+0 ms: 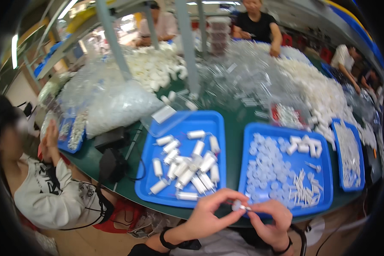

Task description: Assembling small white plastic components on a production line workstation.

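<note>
At the front edge of the right blue tray (328, 187), my two hands meet fingertip to fingertip. My left hand (211, 215) pinches a small translucent round cap (237, 206) between thumb and fingers. My right hand (272, 218) is closed at the fingertips against a tiny white and shiny part at the cap's side; its exact kind is too small to tell. In the tray lie many translucent round pieces (264, 164), several short white cylinders (304, 147) and a heap of thin white sticks (305, 190). White cylinders with thin wires (185, 177) fill the left blue tray (144, 170).
A long blue tray of white strips (347, 153) stands at the right. Behind are a clear box of small red and white parts (288, 115), heaped clear tubes, white pieces and a big plastic bag (119, 106). Grey posts (187, 47) rise mid-table. Several co-workers sit around.
</note>
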Demonstrator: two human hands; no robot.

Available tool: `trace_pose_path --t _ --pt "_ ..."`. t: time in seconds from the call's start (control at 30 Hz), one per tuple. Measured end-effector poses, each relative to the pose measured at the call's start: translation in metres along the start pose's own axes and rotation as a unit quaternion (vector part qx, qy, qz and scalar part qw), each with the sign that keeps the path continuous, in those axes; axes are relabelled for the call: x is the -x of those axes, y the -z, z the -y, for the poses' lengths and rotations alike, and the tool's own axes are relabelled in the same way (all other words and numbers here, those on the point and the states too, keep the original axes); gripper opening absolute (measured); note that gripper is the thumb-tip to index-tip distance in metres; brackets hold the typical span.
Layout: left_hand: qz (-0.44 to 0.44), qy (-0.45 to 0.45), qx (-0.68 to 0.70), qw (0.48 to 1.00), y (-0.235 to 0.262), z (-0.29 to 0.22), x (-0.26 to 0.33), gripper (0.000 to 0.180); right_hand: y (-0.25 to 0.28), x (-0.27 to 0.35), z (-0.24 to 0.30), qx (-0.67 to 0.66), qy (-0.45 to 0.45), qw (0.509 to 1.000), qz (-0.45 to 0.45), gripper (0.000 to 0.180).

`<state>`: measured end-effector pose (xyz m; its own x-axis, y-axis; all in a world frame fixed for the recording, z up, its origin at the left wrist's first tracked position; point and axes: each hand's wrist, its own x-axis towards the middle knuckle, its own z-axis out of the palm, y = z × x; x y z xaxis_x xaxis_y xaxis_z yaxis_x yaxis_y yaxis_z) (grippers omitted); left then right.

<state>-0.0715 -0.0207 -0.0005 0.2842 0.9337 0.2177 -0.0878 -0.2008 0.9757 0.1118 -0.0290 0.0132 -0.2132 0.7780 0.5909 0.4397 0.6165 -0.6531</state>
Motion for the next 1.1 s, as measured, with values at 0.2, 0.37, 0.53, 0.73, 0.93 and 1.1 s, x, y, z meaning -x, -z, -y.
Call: trace_pose_path --t 0.2,0.37,0.53,0.73,0.93,1.1 --pt "0.038 0.015 0.029 0.999 -0.012 0.004 -0.002 0.026 0.004 0.007 0.009 -0.021 0.026 0.999 -0.012 0.018" --pt "0.024 -0.002 0.044 0.999 -0.007 -0.003 -0.003 0.034 0.002 0.003 0.010 -0.018 -0.007 1.000 -0.024 0.018" --pt "-0.009 0.002 0.026 1.000 -0.012 -0.009 0.000 0.029 0.004 0.014 0.009 -0.015 -0.007 0.998 -0.052 0.017" --pt "-0.025 -0.009 0.008 1.000 -0.014 -0.021 -0.005 0.021 0.005 0.019 0.002 0.058 0.021 0.996 -0.069 0.017" --pt "-0.051 -0.052 -0.025 0.997 -0.016 -0.019 -0.001 0.019 0.005 0.017 0.008 0.063 0.024 0.995 -0.067 0.016" --pt "-0.046 -0.078 -0.047 0.995 -0.014 -0.018 -0.002 0.019 0.003 0.018 0.009 0.072 0.003 0.995 -0.069 0.013"
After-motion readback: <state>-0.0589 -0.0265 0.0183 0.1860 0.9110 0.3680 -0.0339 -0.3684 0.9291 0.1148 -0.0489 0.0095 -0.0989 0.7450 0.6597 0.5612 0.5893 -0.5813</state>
